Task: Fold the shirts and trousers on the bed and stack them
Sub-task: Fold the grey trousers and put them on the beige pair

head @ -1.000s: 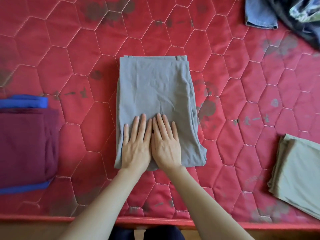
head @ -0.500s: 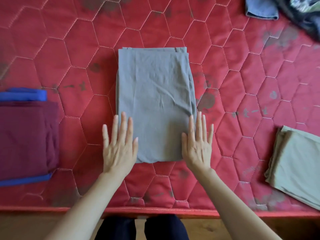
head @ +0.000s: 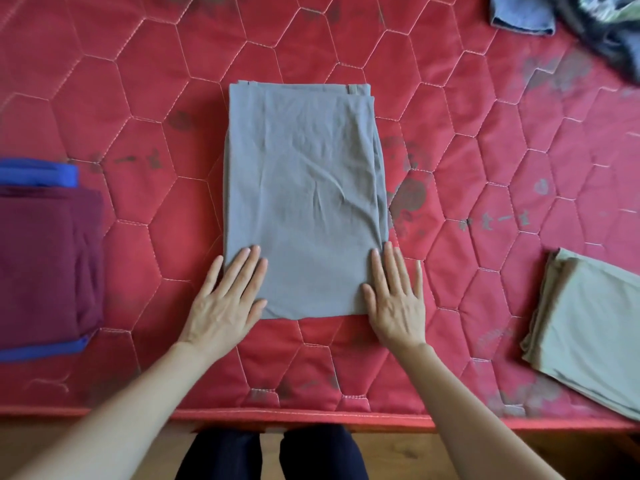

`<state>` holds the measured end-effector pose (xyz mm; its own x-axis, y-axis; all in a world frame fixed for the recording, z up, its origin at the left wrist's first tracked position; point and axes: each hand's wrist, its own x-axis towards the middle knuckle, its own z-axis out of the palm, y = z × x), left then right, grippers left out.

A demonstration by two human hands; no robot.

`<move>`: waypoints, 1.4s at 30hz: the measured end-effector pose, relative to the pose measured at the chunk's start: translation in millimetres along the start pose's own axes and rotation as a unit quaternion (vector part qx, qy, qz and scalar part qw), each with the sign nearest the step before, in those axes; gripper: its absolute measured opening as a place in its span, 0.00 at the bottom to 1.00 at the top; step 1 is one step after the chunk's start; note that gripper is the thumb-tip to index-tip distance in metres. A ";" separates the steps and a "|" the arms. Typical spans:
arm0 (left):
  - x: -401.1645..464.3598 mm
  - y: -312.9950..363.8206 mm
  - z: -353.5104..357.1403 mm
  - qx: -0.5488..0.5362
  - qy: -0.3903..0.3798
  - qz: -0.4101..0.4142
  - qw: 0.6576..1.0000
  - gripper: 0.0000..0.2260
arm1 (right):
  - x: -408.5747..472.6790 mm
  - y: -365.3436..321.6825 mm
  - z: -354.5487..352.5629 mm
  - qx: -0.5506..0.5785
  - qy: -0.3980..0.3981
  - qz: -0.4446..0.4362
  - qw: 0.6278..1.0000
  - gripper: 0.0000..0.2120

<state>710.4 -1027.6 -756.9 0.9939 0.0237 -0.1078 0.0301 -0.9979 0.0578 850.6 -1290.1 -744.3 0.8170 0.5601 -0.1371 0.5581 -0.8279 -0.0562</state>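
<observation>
- Your left hand (head: 225, 303) lies flat, fingers straight and a little spread, on the near left corner of the grey garment (head: 304, 188); its fingertips rest on the cloth, the palm partly on the bed (head: 138, 81).
- Your right hand (head: 396, 303) lies flat too, fingers straight, at the near right corner; the thumb and first fingers touch the cloth, the outer fingers lie on the bed.
- Neither hand pinches or holds anything.
- The grey garment is folded into an upright rectangle in the middle of the red quilted bed, its near edge just in front of your wrists.
- At the left edge a maroon garment (head: 45, 265) sits folded on top of a blue one (head: 38, 171).
- At the right a folded olive garment (head: 588, 327) lies tilted, well apart from the grey one.
- Far right at the top, a denim piece (head: 519, 13) and a dark heap (head: 606, 29) lie unfolded.
- Your dark trouser legs (head: 270, 455) show below the bed's edge.
</observation>
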 end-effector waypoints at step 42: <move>260.0 -113.6 -69.5 -0.080 0.121 -0.012 0.989 0.14 | 296.9 -3.6 -70.5 0.161 0.048 -0.050 0.985 0.16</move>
<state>972.7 -903.9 -722.5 0.9886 0.0796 0.1281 0.0504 -0.9748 0.2173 1101.3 -1118.7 -715.1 0.7791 0.6265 -0.0222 0.5737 -0.7269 -0.3775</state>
